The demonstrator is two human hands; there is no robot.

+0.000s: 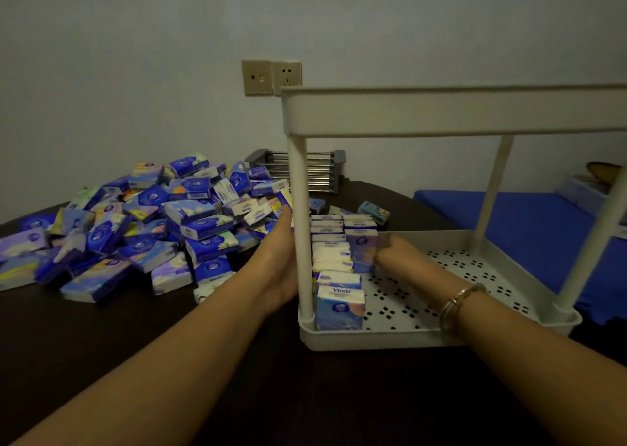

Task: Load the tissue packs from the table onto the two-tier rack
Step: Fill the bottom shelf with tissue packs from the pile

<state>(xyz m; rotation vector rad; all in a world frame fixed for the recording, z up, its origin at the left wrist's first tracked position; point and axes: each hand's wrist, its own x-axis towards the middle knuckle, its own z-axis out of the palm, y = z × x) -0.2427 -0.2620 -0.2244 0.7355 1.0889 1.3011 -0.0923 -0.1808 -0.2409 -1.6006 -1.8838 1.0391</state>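
Basically mid-load: right hand (390,254), blurry, pressed against a purple-and-blue plastic-wrapped tissue pack (361,250) stood upright in the lower tray of the white plastic two-tier rack (441,113) right of centre, can't tell if actually clamped or just nudging. Left hand (280,259) reaching past the rack post toward the big heap of blue tissue packs (135,228) on the dark table (169,344) at left, fingers look straight, nothing held. Next up probably: snug that pack against the row (330,259), grab another off the pile; top tier's contents not visible.
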